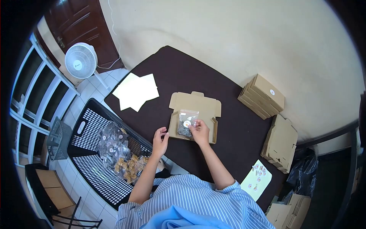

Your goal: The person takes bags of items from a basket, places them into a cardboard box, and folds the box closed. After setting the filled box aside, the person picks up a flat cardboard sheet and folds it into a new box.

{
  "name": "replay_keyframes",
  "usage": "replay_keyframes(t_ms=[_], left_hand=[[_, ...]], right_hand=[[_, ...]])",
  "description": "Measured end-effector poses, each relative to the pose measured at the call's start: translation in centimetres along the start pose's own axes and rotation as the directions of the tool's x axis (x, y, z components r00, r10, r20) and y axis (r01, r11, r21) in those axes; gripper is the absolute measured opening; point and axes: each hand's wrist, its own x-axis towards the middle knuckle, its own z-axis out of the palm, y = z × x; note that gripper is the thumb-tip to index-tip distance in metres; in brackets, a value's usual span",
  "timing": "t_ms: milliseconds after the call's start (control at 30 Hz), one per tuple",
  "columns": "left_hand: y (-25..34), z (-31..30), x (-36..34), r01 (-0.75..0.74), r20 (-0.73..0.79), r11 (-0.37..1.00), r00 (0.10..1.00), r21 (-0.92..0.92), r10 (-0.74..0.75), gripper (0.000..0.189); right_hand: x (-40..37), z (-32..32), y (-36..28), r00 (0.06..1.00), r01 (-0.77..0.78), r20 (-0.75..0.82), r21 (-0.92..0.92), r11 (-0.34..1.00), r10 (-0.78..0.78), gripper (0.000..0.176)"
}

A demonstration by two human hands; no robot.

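An open cardboard box [209, 107] lies on the dark table, its lid folded back away from me. Inside its left part is a clear zip bag [183, 131] of dark grey contents with a round white sticker. My right hand [200, 133] pinches the bag's right side near the sticker. Just left of the box, my left hand [160, 141] is held with its fingers apart and nothing in it.
A black basket [91, 162] of bagged items stands left of the table [183, 72]. White sheets [136, 91] lie at the back left. Closed boxes [263, 95], flat cardboard [280, 143] and a sticker sheet [257, 180] are on the right. A fan [81, 61] stands behind.
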Motion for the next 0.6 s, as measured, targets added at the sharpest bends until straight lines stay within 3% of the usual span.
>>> replay_keyframes(t_ms=[100,133,300,367,400,467,533,600], left_hand=[[-0.1,-0.5,0.7,0.106,0.075,0.992,0.992,-0.068,-0.101,0.031],[-0.2,-0.4,0.8,0.08,0.076,0.996,0.994,-0.051,-0.076,0.031],[-0.1,-0.8,1.0,0.059,0.153,0.998,0.987,0.007,-0.059,0.037],[-0.3,-0.7,1.1,0.057,0.153,0.998,0.987,0.006,-0.057,0.039],[-0.1,-0.6,1.3,0.032,0.151,0.999,0.988,0.009,-0.033,0.042],[0.1,-0.4,1.6,0.01,0.149,1.0,0.989,0.011,-0.012,0.045],[1.2,-0.3,2.0,-0.094,0.086,0.985,0.993,0.145,0.082,0.049],[2.2,-0.2,2.4,-0.116,0.112,0.98,0.989,0.163,0.099,0.051]], right_hand=[[0.2,2.0,-0.3,1.0,0.004,0.01,-0.128,0.992,-0.003,0.051],[0.0,2.1,-0.5,0.997,0.022,0.07,-0.171,0.985,-0.01,0.064],[0.8,1.5,-1.8,0.972,0.156,0.222,-0.381,0.911,-0.074,0.068],[2.1,1.9,0.3,0.96,0.104,0.265,-0.055,0.993,-0.086,0.061],[2.2,1.9,-0.6,0.967,-0.074,0.252,0.162,0.984,0.031,0.052],[2.9,1.9,0.6,0.969,-0.079,0.243,0.095,0.992,0.054,0.048],[2.9,2.1,0.8,0.969,-0.084,0.237,0.029,0.996,0.075,0.044],[2.6,2.2,0.9,0.975,-0.132,0.199,0.179,0.975,0.095,0.037]])
